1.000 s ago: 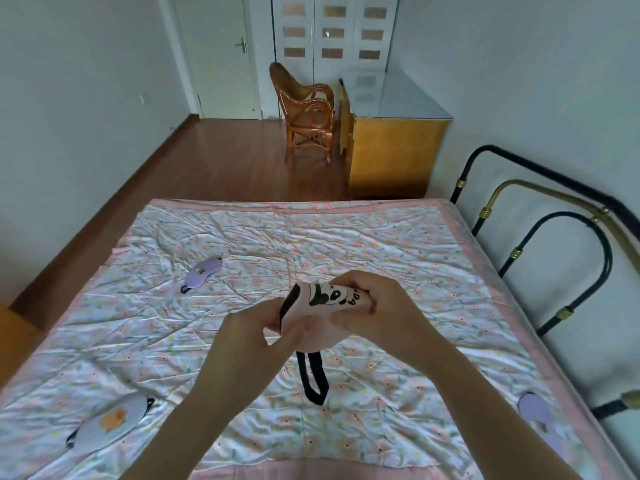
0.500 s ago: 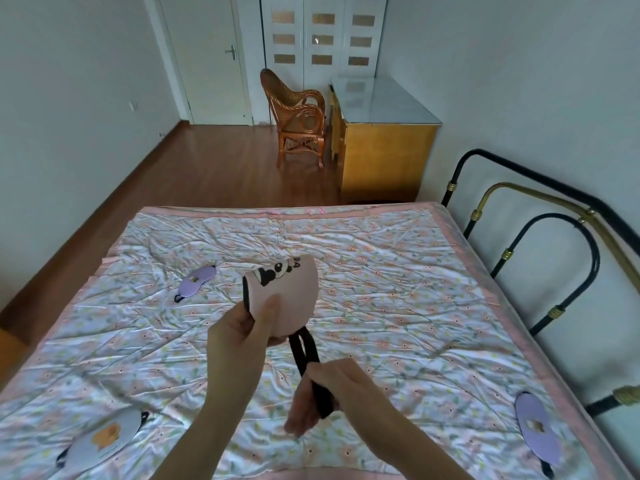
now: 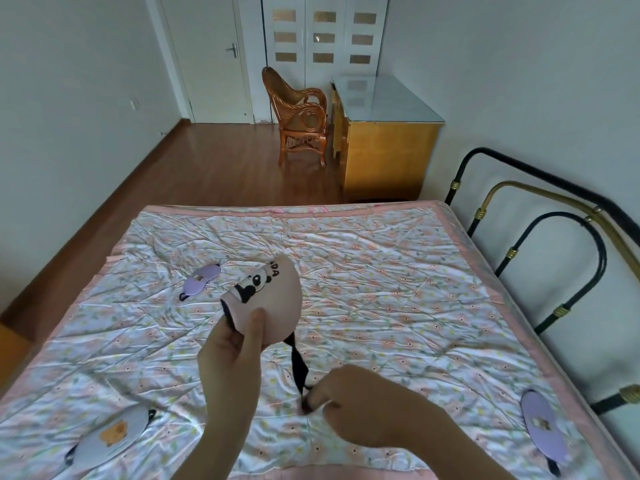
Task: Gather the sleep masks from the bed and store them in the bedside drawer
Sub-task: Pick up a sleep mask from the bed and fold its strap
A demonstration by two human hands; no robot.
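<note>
My left hand [image 3: 239, 344] pinches a folded pink sleep mask with a panda print [image 3: 273, 299] and holds it upright above the bed. Its black strap [image 3: 298, 362] hangs down, and my right hand [image 3: 349, 396] grips the strap's lower end. A small purple mask [image 3: 201, 279] lies on the floral sheet [image 3: 398, 289] at the left. A grey mask with an orange patch [image 3: 110, 441] lies at the near left. Another purple mask [image 3: 542, 427] lies at the near right edge. No drawer is in view.
A black and brass metal bed frame [image 3: 554, 237] runs along the right side by the wall. Beyond the bed's far edge stand a rattan chair [image 3: 299, 116] and a yellow cabinet with a glass top [image 3: 384, 133]. Wooden floor lies to the left.
My right hand let go of the mask's top and slid down to the strap's end, pulling it lower. My left hand lifted the folded mask slightly.
</note>
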